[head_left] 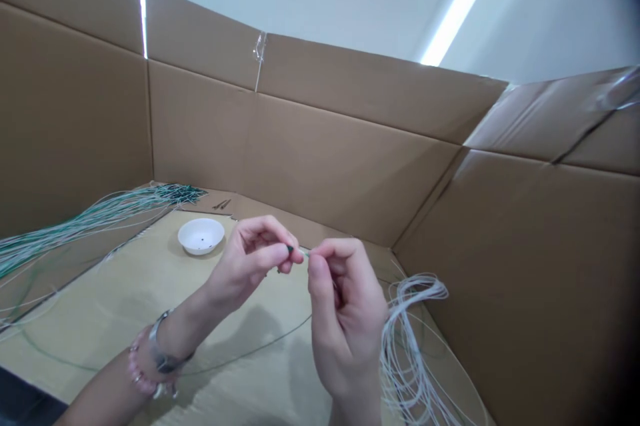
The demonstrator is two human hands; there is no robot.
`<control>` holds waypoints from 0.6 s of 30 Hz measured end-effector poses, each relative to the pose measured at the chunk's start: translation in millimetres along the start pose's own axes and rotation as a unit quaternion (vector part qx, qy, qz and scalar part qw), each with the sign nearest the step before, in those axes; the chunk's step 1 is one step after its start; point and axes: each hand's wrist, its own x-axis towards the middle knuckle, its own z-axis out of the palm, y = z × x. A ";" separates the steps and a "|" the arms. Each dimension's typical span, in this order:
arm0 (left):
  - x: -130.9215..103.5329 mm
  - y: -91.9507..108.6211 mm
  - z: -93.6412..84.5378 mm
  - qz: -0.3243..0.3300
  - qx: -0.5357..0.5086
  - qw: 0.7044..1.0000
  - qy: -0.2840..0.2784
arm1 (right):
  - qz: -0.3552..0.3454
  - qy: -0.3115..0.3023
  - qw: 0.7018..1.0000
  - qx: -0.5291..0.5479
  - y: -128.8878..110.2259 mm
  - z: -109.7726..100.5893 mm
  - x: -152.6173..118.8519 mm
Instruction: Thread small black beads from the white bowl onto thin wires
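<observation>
My left hand point(253, 253) is closed in a pinch on a small dark green tip point(290, 249), held up above the board. Close beside it, my right hand point(347, 313) pinches a thin pale strand point(305, 253) between thumb and forefinger. The strand meets the green tip near my left fingertips; how the two are joined is too small to tell. A thin green cord point(260, 347) curves over the board behind my hands and passes out of sight behind the right one.
A white bowl point(201, 237) with a few dark specks stands at the back left. Green and white cords point(115, 206) lie bundled far left, near several small dark pins point(222, 204). Coiled white cord point(407, 339) lies right. Cardboard walls point(325, 139) surround the yellowish board point(125, 286).
</observation>
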 end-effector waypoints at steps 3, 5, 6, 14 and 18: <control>-1.9 3.7 -5.4 0.052 0.049 0.997 -0.029 | -0.007 -0.013 1.000 -0.010 -0.8 0.2 0.2; -2.4 7.8 -9.3 0.081 0.071 0.993 -0.045 | -0.010 -0.019 1.000 -0.014 -1.0 0.6 0.6; -2.5 10.1 -10.9 0.091 0.082 0.991 -0.052 | -0.012 -0.021 1.000 -0.017 -1.3 0.8 0.8; -0.1 18.0 -16.0 0.087 0.116 0.987 -0.065 | -0.023 0.000 0.999 -0.045 -6.3 6.3 0.9; 1.1 17.8 -15.9 0.078 0.099 0.988 -0.094 | -0.032 0.028 0.998 -0.054 -6.5 9.0 1.5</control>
